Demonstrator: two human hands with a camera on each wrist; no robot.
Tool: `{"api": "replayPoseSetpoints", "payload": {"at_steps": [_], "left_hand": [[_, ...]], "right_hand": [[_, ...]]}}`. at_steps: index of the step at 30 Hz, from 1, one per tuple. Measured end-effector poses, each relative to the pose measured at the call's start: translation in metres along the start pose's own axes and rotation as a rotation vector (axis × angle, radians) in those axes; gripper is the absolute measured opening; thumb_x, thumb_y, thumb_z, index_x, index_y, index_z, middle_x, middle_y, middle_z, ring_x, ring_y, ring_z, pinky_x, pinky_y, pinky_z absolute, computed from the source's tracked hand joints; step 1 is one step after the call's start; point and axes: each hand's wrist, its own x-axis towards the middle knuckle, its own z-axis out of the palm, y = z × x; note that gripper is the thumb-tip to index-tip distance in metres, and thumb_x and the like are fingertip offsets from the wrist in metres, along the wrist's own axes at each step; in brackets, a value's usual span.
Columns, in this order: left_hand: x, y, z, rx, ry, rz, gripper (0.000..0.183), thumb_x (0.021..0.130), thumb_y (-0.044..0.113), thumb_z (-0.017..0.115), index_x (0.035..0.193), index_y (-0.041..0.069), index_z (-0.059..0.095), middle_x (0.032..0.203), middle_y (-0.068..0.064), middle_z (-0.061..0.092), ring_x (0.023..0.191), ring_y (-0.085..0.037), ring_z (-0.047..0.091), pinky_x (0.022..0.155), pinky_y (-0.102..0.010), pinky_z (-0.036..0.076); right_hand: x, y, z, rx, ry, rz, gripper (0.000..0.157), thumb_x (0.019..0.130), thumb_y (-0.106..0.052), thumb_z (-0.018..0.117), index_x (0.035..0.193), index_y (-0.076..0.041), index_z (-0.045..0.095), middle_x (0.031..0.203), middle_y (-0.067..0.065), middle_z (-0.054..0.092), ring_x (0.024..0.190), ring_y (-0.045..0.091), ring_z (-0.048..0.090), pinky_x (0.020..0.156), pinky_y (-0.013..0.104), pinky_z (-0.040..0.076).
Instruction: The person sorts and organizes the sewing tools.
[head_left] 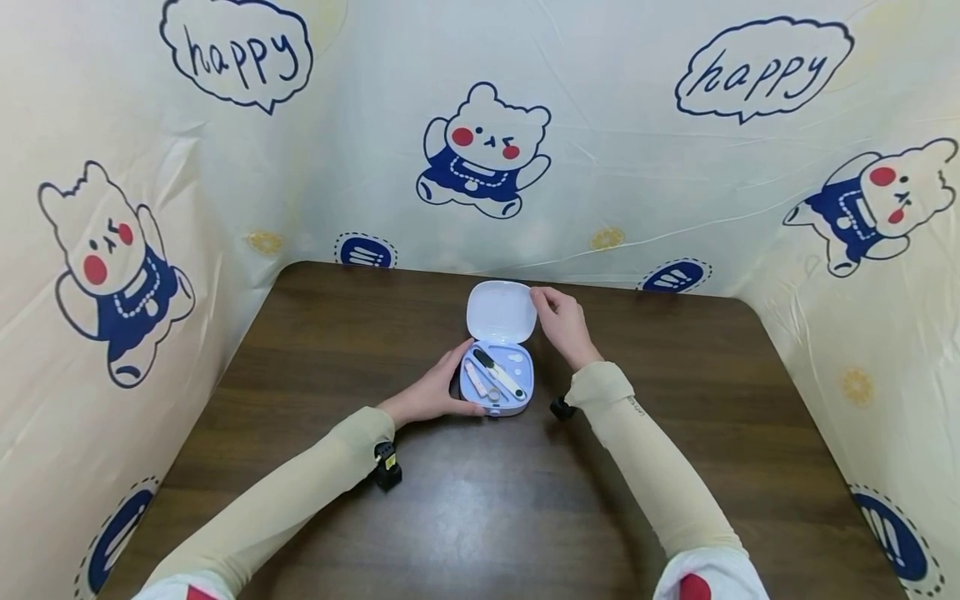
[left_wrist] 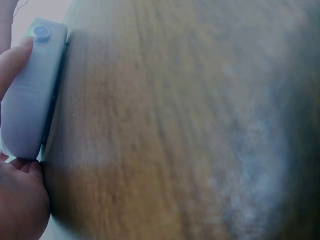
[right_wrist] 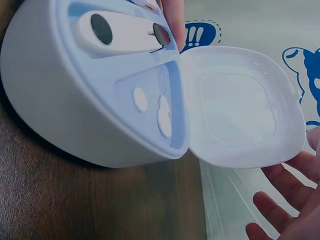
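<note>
A small light-blue case point(head_left: 527, 400) stands on the table with its white lid point(head_left: 501, 310) raised at the back. My left hand point(head_left: 435, 390) holds the case from the left, thumb by the round front button point(left_wrist: 42, 33) and fingers around the far side. At the lid's right edge, my right hand point(head_left: 564, 323) pinches the rim between thumb and fingers. Inside the case lie a long white tool point(right_wrist: 120, 36) with dark oval ends and a smaller pale pink tool point(head_left: 475, 379). White cloud-like shapes point(right_wrist: 164, 117) show in a side recess.
The dark wooden table point(head_left: 450, 500) has its far edge just behind the lid. A printed cloth point(head_left: 600, 192) with bear drawings hangs around the back and both sides. A black wrist camera point(head_left: 387, 467) sits on the left sleeve, another camera point(head_left: 562, 407) under the right wrist.
</note>
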Motion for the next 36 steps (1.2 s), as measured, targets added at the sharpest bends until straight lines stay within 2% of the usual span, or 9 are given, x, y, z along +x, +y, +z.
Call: {"api": "replayPoseSetpoints", "payload": {"at_steps": [9,12,15,18,20,27,36], "left_hand": [[0.000,0.001,0.000,0.009,-0.002,-0.013,0.124,0.081,0.046,0.090,0.169,0.024,0.005,0.172,-0.012,0.013,0.157,-0.029,0.019,0.124,-0.054,0.023],[0.000,0.001,0.000,0.010,-0.003,-0.012,0.124,0.081,0.045,0.090,0.169,0.024,0.005,0.172,-0.012,0.014,0.157,-0.029,0.019,0.124,-0.053,0.023],[-0.001,0.002,0.000,0.005,-0.002,0.001,0.125,0.081,0.044,0.090,0.169,0.022,0.005,0.172,-0.012,0.014,0.157,-0.029,0.019,0.124,-0.053,0.023],[-0.001,0.002,0.000,-0.002,0.001,0.018,0.125,0.080,0.042,0.091,0.169,0.020,0.006,0.172,-0.013,0.015,0.157,-0.030,0.019,0.124,-0.053,0.022],[-0.001,0.002,0.000,-0.004,0.003,0.018,0.125,0.080,0.042,0.091,0.169,0.020,0.007,0.172,-0.013,0.015,0.157,-0.030,0.019,0.124,-0.053,0.022],[-0.001,0.003,0.000,-0.003,0.003,0.014,0.124,0.080,0.042,0.091,0.169,0.021,0.006,0.172,-0.013,0.015,0.157,-0.030,0.020,0.124,-0.053,0.023],[0.000,0.001,0.000,-0.009,0.003,0.011,0.124,0.080,0.044,0.091,0.169,0.021,0.007,0.172,-0.013,0.015,0.156,-0.030,0.020,0.124,-0.054,0.023]], "right_hand": [[0.001,0.002,0.001,0.034,0.023,0.030,0.048,0.109,-0.045,0.051,0.126,-0.006,0.073,0.128,0.016,0.070,0.112,0.031,0.061,0.103,0.049,0.050],[0.001,0.003,0.001,0.047,0.043,0.018,0.046,0.109,-0.043,0.053,0.120,-0.005,0.075,0.118,0.018,0.072,0.101,0.030,0.059,0.091,0.043,0.050],[0.001,0.005,0.002,0.053,0.062,0.001,0.045,0.109,-0.042,0.055,0.113,-0.004,0.077,0.103,0.020,0.071,0.090,0.029,0.054,0.078,0.037,0.044],[0.000,0.006,0.002,0.061,0.071,-0.009,0.045,0.108,-0.043,0.056,0.110,-0.003,0.078,0.098,0.019,0.071,0.085,0.027,0.053,0.073,0.034,0.041],[-0.001,0.006,0.002,0.070,0.072,-0.010,0.045,0.107,-0.044,0.057,0.112,-0.004,0.078,0.103,0.015,0.074,0.088,0.026,0.055,0.075,0.034,0.043],[-0.007,0.005,-0.001,0.084,0.045,-0.014,0.047,0.106,-0.046,0.058,0.118,-0.005,0.077,0.116,0.015,0.075,0.098,0.029,0.060,0.088,0.041,0.050],[-0.014,0.003,-0.006,0.077,0.003,-0.006,0.042,0.106,-0.044,0.061,0.123,-0.009,0.076,0.119,0.012,0.074,0.102,0.029,0.061,0.092,0.043,0.052]]}}
